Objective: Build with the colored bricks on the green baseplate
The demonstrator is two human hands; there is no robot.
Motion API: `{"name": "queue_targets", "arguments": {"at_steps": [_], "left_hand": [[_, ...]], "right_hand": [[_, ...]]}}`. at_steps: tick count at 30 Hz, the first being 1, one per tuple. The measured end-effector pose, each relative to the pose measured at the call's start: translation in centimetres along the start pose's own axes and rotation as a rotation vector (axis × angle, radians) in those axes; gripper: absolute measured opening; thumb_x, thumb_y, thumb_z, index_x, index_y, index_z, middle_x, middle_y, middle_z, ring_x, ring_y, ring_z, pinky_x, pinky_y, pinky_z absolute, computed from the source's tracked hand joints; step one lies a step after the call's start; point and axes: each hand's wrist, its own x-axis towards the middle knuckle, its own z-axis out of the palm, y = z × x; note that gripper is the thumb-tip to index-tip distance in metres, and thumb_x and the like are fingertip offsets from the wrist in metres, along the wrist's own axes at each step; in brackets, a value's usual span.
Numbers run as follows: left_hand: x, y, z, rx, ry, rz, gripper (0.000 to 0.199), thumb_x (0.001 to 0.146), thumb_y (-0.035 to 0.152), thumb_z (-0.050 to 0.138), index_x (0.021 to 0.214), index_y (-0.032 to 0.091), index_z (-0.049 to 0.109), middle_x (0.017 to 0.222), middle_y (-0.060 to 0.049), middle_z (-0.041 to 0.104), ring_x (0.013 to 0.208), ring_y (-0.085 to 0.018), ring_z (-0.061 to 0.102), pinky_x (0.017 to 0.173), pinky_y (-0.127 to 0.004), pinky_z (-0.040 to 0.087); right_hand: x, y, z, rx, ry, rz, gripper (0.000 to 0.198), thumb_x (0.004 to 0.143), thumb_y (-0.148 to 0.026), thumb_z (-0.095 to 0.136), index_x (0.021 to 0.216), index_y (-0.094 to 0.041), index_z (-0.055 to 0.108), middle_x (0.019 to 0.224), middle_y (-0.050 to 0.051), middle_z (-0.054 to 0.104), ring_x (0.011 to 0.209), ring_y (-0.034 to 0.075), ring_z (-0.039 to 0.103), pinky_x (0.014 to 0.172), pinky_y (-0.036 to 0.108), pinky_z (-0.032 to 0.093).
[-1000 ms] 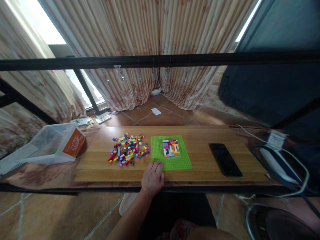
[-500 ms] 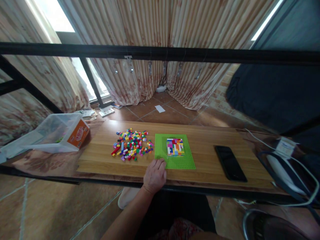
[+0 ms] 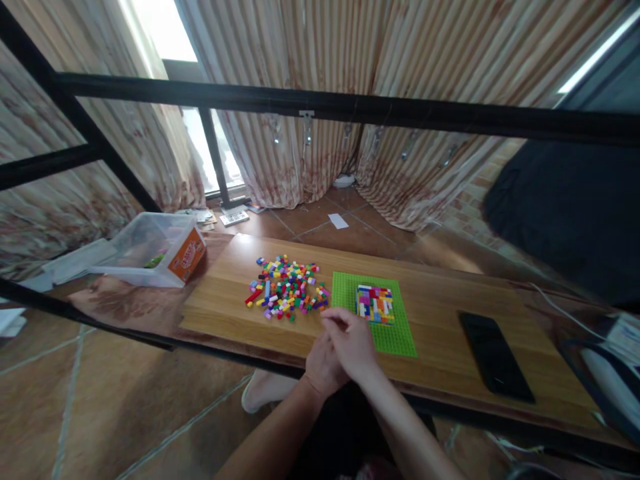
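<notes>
My left hand (image 3: 321,367) is over the front edge of the board, with its fingers largely hidden beneath my right hand. Crossing over it, my right hand (image 3: 354,343) has thumb and fingers pinched together; whatever they hold, if anything, is too small to make out. Just beyond both hands lies a green baseplate (image 3: 400,340). On it stands a low square block of colourful building bricks (image 3: 376,305). Left of the baseplate spreads a pile of loose small building bricks (image 3: 290,287) in many colours.
A clear plastic bin (image 3: 135,250) with an orange label stands at the left. A black phone (image 3: 495,357) lies on the wooden board (image 3: 225,300) to the right. Beyond the board runs a dark metal bar (image 3: 280,100), with curtains behind it.
My right hand has come into view and onto my left hand, which earlier rested alone at the baseplate's near left corner. The view has turned left, so the table things appear further right.
</notes>
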Motion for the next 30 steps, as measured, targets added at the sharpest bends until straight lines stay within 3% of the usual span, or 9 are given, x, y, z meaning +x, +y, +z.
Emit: {"name": "queue_targets", "arguments": {"at_steps": [5, 14, 19, 30], "left_hand": [[-0.3, 0.1, -0.2, 0.042, -0.026, 0.066, 0.017, 0.078, 0.016, 0.054, 0.092, 0.018, 0.064, 0.09, -0.009, 0.067, 0.086, -0.023, 0.059, 0.076, -0.038, 0.052], [-0.3, 0.1, 0.0, 0.013, -0.04, 0.085, 0.014, 0.077, 0.016, 0.053, 0.088, 0.017, 0.061, 0.09, -0.009, 0.064, 0.085, -0.021, 0.058, 0.079, -0.037, 0.053], [-0.4, -0.1, 0.2, -0.002, -0.032, 0.084, 0.015, 0.076, 0.016, 0.054, 0.089, 0.017, 0.061, 0.091, -0.01, 0.064, 0.089, -0.023, 0.058, 0.082, -0.039, 0.052], [-0.2, 0.2, -0.3, 0.036, -0.045, 0.071, 0.011, 0.076, 0.016, 0.054, 0.086, 0.018, 0.058, 0.086, -0.007, 0.06, 0.084, -0.021, 0.055, 0.074, -0.036, 0.052]], "right_hand": [[3.9, 3.0, -1.6, -0.359, 0.12, 0.023, 0.019, 0.08, -0.018, 0.052, 0.083, -0.021, 0.071, 0.087, 0.005, 0.071, 0.084, 0.019, 0.063, 0.081, 0.033, 0.045], [8.6, 4.5, 0.0, -0.814, -0.072, -0.017, 0.021, 0.086, -0.021, 0.053, 0.09, -0.023, 0.074, 0.091, 0.005, 0.069, 0.086, 0.017, 0.061, 0.078, 0.027, 0.042], [9.4, 5.0, 0.7, -0.883, -0.129, -0.063, 0.02, 0.085, -0.021, 0.055, 0.091, -0.023, 0.074, 0.09, 0.005, 0.068, 0.087, 0.016, 0.06, 0.079, 0.026, 0.04], [9.2, 5.1, -0.8, -0.844, -0.188, 0.023, 0.022, 0.083, -0.021, 0.056, 0.099, -0.022, 0.071, 0.096, 0.005, 0.071, 0.092, 0.017, 0.062, 0.081, 0.026, 0.041]]}}
